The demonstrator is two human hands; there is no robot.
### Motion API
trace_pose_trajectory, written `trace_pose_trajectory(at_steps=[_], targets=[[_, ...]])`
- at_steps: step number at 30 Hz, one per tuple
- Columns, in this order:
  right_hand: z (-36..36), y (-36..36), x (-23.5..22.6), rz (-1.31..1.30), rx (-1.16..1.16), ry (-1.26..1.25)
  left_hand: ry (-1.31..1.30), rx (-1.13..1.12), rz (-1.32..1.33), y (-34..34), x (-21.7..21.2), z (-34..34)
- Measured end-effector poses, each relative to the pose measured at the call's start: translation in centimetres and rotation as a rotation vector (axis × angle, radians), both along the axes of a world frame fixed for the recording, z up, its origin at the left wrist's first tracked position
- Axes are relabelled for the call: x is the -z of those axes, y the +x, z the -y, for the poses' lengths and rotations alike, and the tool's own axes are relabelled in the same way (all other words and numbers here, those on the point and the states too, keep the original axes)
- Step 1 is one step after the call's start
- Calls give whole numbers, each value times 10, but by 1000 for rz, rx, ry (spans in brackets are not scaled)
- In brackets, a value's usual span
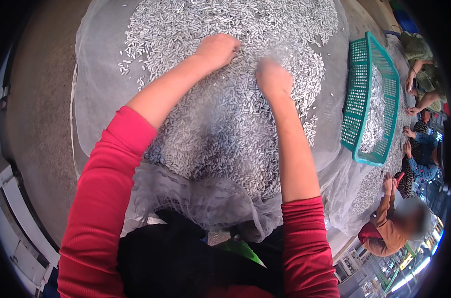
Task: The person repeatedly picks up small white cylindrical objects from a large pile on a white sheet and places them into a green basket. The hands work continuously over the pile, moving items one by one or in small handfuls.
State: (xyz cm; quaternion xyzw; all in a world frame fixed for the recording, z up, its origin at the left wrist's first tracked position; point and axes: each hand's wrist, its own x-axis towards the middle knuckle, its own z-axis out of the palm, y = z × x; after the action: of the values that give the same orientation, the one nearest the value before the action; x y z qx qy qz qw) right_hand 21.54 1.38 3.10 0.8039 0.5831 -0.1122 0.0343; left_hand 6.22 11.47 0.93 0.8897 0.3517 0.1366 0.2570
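Note:
A broad heap of small silver rod-shaped metal pieces [220,144] lies spread on a whitish mesh cloth [103,74] in front of me. My left hand [219,49] is at the far part of the heap, its fingers curled in at the pieces; anything between them is too small to make out. To its right, my right hand [275,79] is just over the heap, its fingers smeared by motion. Both sleeves are red and pushed up toward the elbows.
A teal plastic basket [357,99] holding more silver pieces stands at the right of the cloth. Beyond it, several people work with their hands over another spread of pieces [369,191]. White metal framework [24,208] is at the lower left.

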Motion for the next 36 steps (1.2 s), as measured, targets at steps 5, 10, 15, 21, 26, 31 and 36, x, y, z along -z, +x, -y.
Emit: trace_pose_trajectory(at_steps=[5, 10, 15, 21, 26, 31, 36], targets=[[7, 8, 3, -187, 50, 15, -625, -190, 206, -53, -24, -4], [52, 11, -14, -1756, 549, 122, -1218, -235, 649, -121, -35, 18], [35, -60, -3, -1342, 109, 33, -1280, -359, 775, -165, -37, 33], [4, -136, 15, -412, -455, 152, -611, -573, 119, -177, -20, 63], [7, -130, 12, -463, -370, 164, -280, -585, -157, -160, -4, 89], [14, -91, -1, -1461, 413, 53, -196, -522, 124, -160, 4, 90], [-10, -71, -4, -1441, 331, 14, -1238, -496, 788, -177, -8, 72]])
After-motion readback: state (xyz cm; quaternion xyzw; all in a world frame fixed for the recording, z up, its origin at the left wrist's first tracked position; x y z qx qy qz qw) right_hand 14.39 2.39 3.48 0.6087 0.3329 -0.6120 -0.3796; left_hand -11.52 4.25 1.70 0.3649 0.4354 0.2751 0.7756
